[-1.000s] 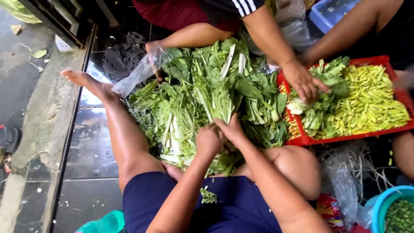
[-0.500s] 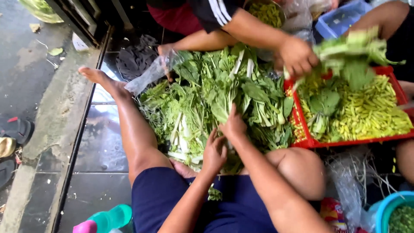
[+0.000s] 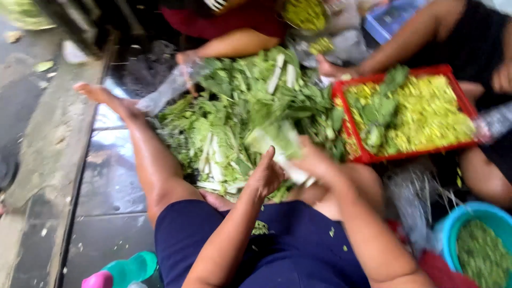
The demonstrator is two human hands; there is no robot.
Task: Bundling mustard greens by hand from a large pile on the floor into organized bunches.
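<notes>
Left hand: left hand cupped around the pale stalks of a bunch of leafy green vegetables, grasping it.
Right hand: right hand blurred, closed on the same bunch from the other side.
Bunch: lifted just above the big heap of loose greens, over the lap.
Progress: heap large, seemingly mostly unsorted; red plastic crate already well filled.
Room: crate edge tight on the right; another person's hand at the heap's far side; wet tiled floor open leftward.

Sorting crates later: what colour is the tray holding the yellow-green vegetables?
Red; the tray shows best in the head view.
</notes>
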